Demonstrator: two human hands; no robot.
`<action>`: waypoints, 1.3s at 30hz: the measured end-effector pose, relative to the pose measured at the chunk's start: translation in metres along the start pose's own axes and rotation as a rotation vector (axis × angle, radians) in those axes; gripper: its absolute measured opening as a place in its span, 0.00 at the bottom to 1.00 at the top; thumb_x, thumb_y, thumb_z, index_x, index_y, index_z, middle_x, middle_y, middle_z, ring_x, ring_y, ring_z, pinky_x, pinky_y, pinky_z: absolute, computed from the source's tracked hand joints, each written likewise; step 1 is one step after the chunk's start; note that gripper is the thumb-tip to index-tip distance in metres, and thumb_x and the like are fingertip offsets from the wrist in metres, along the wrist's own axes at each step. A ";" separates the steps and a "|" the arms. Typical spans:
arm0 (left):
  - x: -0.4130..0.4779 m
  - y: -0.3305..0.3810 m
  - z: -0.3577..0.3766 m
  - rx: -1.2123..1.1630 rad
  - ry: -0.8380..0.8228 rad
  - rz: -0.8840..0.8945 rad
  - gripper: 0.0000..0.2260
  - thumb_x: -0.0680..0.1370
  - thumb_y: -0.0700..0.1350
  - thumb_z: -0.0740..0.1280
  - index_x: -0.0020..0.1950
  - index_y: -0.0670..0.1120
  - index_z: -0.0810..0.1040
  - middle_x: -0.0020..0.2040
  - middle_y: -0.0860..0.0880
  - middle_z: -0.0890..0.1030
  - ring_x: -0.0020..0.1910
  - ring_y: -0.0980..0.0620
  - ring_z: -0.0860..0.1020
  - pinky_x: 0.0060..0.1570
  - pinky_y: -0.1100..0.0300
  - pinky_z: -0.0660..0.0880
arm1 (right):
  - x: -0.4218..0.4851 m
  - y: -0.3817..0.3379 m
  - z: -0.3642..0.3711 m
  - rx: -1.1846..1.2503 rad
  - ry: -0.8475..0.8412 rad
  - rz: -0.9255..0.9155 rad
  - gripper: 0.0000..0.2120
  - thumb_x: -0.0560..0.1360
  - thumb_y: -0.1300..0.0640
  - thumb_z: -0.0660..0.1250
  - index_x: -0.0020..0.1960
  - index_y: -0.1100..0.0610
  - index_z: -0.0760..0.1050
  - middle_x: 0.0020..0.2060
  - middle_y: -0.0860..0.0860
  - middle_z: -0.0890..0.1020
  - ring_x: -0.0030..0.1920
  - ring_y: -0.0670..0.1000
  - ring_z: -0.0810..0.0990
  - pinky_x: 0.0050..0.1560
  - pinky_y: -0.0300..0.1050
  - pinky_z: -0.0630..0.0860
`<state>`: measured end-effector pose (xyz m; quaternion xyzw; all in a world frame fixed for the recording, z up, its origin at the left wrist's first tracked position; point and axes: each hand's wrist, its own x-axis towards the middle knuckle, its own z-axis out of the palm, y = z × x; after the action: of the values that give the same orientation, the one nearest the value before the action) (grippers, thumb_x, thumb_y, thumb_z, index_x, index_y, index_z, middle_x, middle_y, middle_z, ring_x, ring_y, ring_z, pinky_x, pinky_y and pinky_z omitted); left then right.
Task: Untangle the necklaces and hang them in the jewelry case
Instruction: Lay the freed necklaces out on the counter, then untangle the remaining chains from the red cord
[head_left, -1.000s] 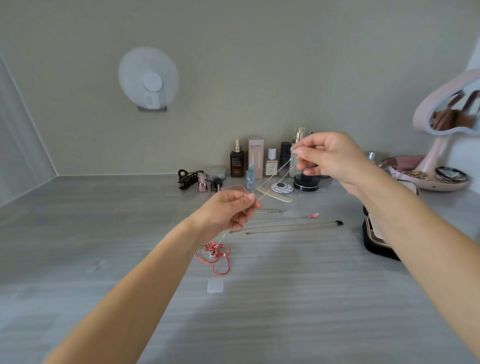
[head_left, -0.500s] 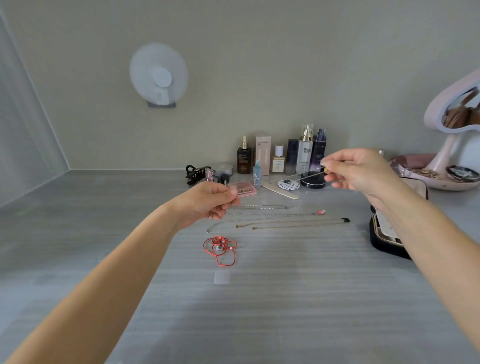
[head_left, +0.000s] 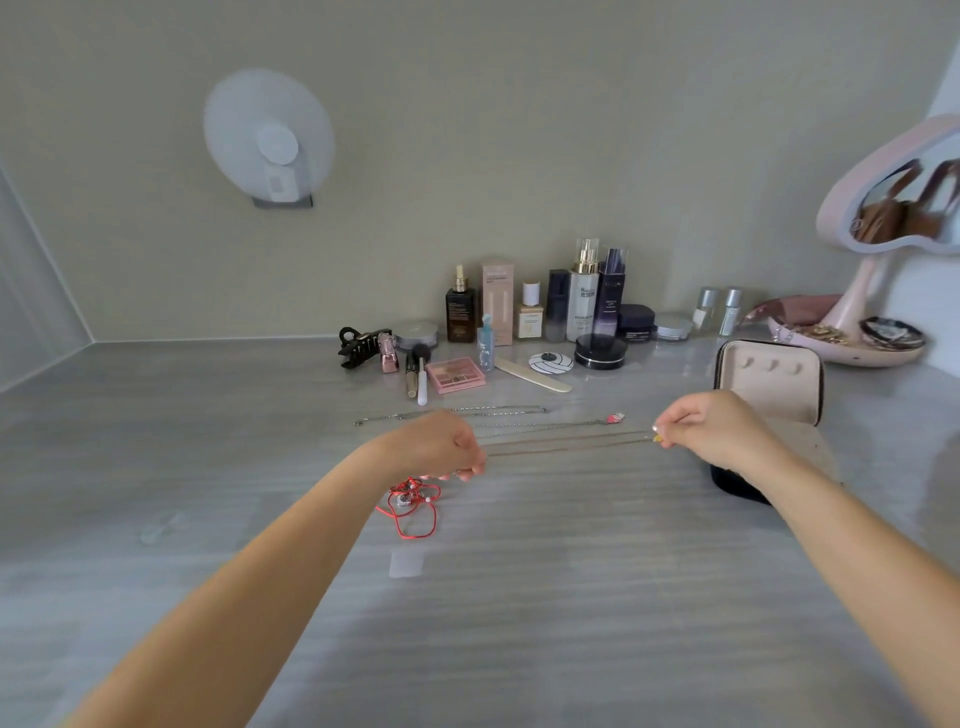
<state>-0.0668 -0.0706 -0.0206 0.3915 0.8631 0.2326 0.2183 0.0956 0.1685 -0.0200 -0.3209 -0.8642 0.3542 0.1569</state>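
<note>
My left hand (head_left: 445, 446) and my right hand (head_left: 711, 428) each pinch one end of a thin gold necklace (head_left: 566, 447), stretched straight just above the grey table (head_left: 519, 597). Behind it lie a silver chain with a pink charm (head_left: 550, 426) and another silver chain (head_left: 467, 411), both laid out straight. A red cord necklace (head_left: 413, 506) sits bunched below my left hand. The jewelry case (head_left: 769, 382) stands open at the right, its cream lid upright with hooks, its black base partly hidden by my right forearm.
Cosmetic bottles and jars (head_left: 571, 306) line the back wall, with a pink palette (head_left: 456, 375), a black hair clip (head_left: 361, 345) and brushes in front. A pink mirror (head_left: 893, 208) on a tray stands far right. A small clear rectangle (head_left: 406, 564) lies near the front.
Both hands have come down from chest height towards the table and moved apart, pulling the gold necklace out straight next to the other chains. The camera has tilted.
</note>
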 end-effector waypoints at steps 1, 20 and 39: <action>0.001 -0.001 0.002 0.033 0.005 -0.004 0.08 0.76 0.44 0.63 0.40 0.46 0.79 0.33 0.52 0.78 0.28 0.58 0.71 0.28 0.67 0.68 | 0.001 0.003 0.002 -0.044 -0.009 0.005 0.08 0.71 0.64 0.67 0.35 0.53 0.78 0.30 0.45 0.82 0.41 0.51 0.80 0.46 0.43 0.73; 0.010 -0.019 -0.004 0.066 0.050 -0.085 0.03 0.74 0.40 0.66 0.44 0.44 0.80 0.39 0.44 0.80 0.32 0.53 0.74 0.31 0.66 0.71 | 0.007 0.024 0.020 -0.590 0.130 -0.137 0.09 0.75 0.53 0.62 0.44 0.46 0.81 0.40 0.47 0.84 0.46 0.53 0.80 0.49 0.45 0.64; -0.034 -0.054 -0.018 0.050 0.223 -0.069 0.06 0.73 0.42 0.68 0.49 0.45 0.81 0.38 0.54 0.75 0.32 0.59 0.72 0.26 0.72 0.65 | -0.037 -0.064 0.068 -0.374 -0.218 -0.409 0.07 0.73 0.52 0.67 0.48 0.51 0.82 0.45 0.46 0.84 0.45 0.47 0.80 0.48 0.41 0.75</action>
<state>-0.0872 -0.1330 -0.0302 0.3387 0.9005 0.2455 0.1190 0.0608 0.0739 -0.0239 -0.1235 -0.9730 0.1823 0.0694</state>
